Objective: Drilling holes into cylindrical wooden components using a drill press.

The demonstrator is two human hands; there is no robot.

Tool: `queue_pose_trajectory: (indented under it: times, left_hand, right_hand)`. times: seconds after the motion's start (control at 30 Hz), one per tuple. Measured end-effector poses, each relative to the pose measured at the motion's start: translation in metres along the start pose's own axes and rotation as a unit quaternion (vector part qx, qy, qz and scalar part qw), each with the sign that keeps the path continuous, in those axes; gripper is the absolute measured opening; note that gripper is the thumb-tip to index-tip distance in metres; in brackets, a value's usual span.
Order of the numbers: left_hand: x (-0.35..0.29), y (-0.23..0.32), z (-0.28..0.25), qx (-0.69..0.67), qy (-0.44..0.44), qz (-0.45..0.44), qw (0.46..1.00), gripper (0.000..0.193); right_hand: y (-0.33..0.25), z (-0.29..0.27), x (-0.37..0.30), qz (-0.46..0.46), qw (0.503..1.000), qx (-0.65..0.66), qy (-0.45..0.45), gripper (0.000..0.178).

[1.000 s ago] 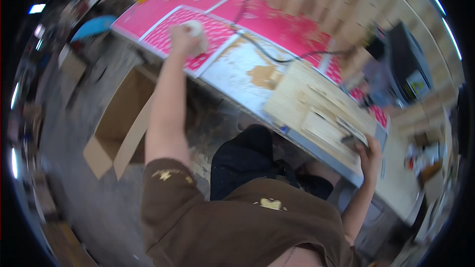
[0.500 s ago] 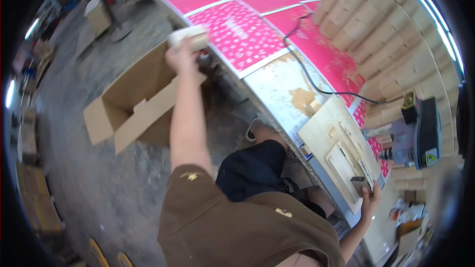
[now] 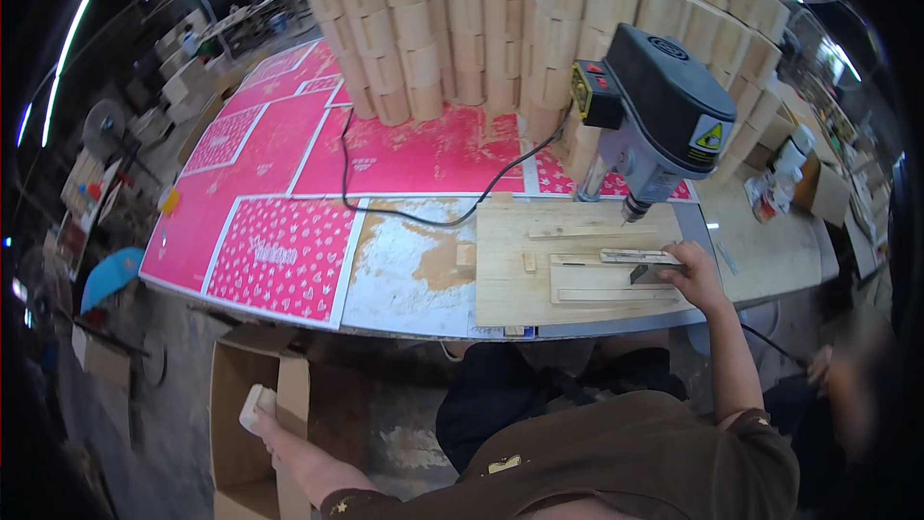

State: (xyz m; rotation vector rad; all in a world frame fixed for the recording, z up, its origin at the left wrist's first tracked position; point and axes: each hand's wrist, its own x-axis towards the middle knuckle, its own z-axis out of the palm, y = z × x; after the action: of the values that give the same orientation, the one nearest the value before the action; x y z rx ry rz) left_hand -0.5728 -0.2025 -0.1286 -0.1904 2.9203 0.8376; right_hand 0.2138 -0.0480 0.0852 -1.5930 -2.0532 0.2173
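Note:
My left hand [image 3: 269,420] is closed around a pale wooden block [image 3: 252,408] with rounded corners, low at the left, over the opening of a cardboard box [image 3: 294,393]. On the table, my right hand [image 3: 697,275] grips a small dark rectangular plate [image 3: 650,273] at the right end of a wooden jig [image 3: 505,270]. Thin wooden strips are fixed on the jig's board, and the plate stands between them. Just behind my right hand, the chuck of a bench drill press [image 3: 664,101] hangs above the jig.
Tall stacks of pale wooden blocks [image 3: 462,29] line the table's back. Pink printed sheets [image 3: 279,250] cover its left part, with sawdust on them. A black cable [image 3: 414,215] crosses the tabletop. Another person's blurred arm [image 3: 857,380] shows at the right edge.
The view has swung round to face the table and drill press. My left hand has lowered the wooden block toward the box. My right hand stays on the plate at the jig.

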Motion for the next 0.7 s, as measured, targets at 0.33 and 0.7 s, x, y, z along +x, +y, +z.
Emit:
queue_pose_trajectory:
  times: [0.33,0.7]
  left_hand:
    - [0.006,-0.018,0.031,0.174,-0.157,0.072,0.969,0.051]
    - [-0.240,0.310,-0.042,-0.438,-0.016,0.496,0.750,0.042]
  right_hand:
    - [0.006,0.002,-0.004,-0.010,0.998,-0.043,0.034,0.034]
    - [0.007,0.002,-0.006,-0.015,0.999,-0.045,0.018,0.036]
